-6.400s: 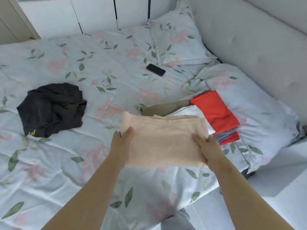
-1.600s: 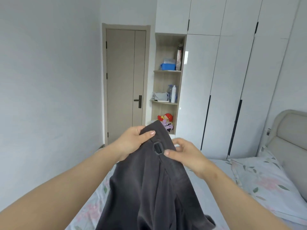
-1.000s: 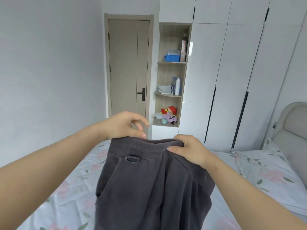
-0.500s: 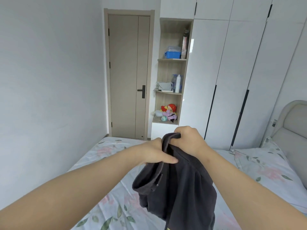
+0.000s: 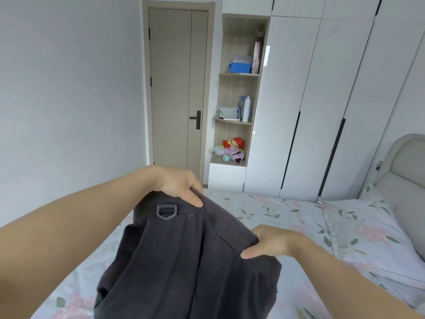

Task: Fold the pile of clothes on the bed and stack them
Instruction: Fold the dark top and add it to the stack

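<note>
Above the flowered bed (image 5: 276, 210), left hand (image 5: 177, 185) and right hand (image 5: 269, 241) pinch the dark trousers (image 5: 184, 261) at the waistband. Uneven holds could skew the fold

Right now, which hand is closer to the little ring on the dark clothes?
Left. The left hand grips the waistband just above the ring on the dark garment. The right hand pinches the waistband's far end, well off to the ring's right.
</note>
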`<state>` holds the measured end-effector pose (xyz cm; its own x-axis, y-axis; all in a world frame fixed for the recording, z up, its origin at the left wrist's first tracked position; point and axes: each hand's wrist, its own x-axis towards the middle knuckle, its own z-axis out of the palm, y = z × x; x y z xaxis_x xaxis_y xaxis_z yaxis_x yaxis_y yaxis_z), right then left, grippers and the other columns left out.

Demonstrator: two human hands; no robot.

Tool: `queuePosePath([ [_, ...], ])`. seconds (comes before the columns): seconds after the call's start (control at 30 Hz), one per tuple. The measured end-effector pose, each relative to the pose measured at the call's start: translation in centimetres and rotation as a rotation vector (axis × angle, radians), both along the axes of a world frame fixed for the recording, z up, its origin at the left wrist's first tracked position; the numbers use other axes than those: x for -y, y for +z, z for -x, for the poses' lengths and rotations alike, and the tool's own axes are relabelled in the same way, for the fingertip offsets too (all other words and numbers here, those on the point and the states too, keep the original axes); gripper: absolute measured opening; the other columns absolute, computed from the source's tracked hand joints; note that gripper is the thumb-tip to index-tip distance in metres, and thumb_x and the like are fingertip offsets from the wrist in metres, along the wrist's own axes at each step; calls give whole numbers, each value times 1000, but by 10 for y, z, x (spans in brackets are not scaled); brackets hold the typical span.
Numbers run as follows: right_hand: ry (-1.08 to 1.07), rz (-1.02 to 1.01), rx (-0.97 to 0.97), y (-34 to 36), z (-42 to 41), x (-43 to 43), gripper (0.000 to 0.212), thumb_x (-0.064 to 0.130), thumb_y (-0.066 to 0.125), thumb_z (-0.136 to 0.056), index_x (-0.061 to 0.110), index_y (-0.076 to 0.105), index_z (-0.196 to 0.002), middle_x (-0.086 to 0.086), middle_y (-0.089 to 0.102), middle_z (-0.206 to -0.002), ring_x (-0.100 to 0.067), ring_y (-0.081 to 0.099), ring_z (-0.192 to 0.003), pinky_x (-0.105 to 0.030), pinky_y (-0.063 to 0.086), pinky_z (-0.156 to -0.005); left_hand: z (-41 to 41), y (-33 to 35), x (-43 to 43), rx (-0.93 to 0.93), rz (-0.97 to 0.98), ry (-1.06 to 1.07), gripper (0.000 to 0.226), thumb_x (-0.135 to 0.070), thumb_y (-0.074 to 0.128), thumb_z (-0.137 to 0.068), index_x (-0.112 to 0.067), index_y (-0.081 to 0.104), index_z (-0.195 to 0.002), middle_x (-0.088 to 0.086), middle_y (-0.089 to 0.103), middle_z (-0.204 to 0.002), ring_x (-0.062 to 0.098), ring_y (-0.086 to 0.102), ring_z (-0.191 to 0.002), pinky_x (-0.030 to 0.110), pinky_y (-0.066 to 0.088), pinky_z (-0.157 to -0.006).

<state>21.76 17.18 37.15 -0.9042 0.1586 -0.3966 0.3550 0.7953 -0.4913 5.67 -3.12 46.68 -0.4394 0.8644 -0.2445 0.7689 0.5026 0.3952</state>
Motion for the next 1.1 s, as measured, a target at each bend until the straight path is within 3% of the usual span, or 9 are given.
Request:
queuePosePath([
  [0.13,-79,-65,-268,8,8,-2,13,41,55,-92,32,62,-86,12,64,-91,-5,59,-84,-20,45,-71,11,-8,22,-247,102,-2,12,-35,59,-90,-23,61,-85,-10,62,-83,12,58,-80,20,43,-67],
  [0.23,-78,-184,-408,24,16,-3,24,43,59,-88,30,55,-69,12,58,-75,-4,54,-73,-20,37,-60,17,-12,38,-239,99,54,20,-40,56,-91,-23,59,-81,-5,62,-86,14,57,-79,25,44,-70],
  [0.37,-99,-296,-276,42,28,3,43,55,45,-92,19,66,-101,4,61,-98,-16,57,-92,-28,45,-80,16,-22,47,-130,90,187,27,-51,52,-90,-29,51,-74,-13,55,-78,6,52,-72,21,37,-61],
  [0.43,-132,-283,-222,46,32,10,46,49,40,-97,13,64,-112,-2,60,-109,-19,55,-96,-28,43,-81,12,-31,42,-122,44,271,29,-54,46,-92,-30,49,-76,-13,53,-83,8,51,-78,22,35,-62],
  [0.57,-310,98,-155,46,35,25,20,21,46,-97,5,57,-93,-11,64,-90,-24,60,-76,-26,49,-61,-7,-47,11,-62,-116,439,31,-47,44,-93,-21,52,-78,-3,57,-90,15,52,-86,26,36,-66],
  [0.67,-445,380,-213,44,38,34,13,7,45,-95,0,56,-96,-17,65,-87,-24,63,-66,-29,56,-57,-26,-49,-13,-22,-225,479,33,-40,46,-95,-10,59,-91,5,61,-92,21,54,-90,25,37,-70],
  [0.87,-635,673,-368,47,37,43,16,-3,41,-94,-9,54,-101,-19,62,-72,-24,62,-54,-28,53,-41,-52,-54,-40,394,-490,493,26,-36,52,-95,-11,58,-95,9,56,-94,19,52,-84,25,37,-75],
  [0.97,-698,793,-403,47,33,46,23,-3,41,-95,-12,52,-114,-20,63,-75,-26,64,-55,-29,53,-40,-58,-59,-34,610,-495,457,54,-54,61,-83,-15,56,-120,1,58,-122,17,54,-111,29,39,-97],
  [1.1,-747,965,-439,45,30,52,23,-1,41,-98,-11,50,-117,-19,61,-71,-26,62,-54,-31,53,-42,-60,-63,-23,514,-333,297,107,-36,83,-66,-34,15,-148,-5,41,-141,15,40,-126,23,33,-95],
])
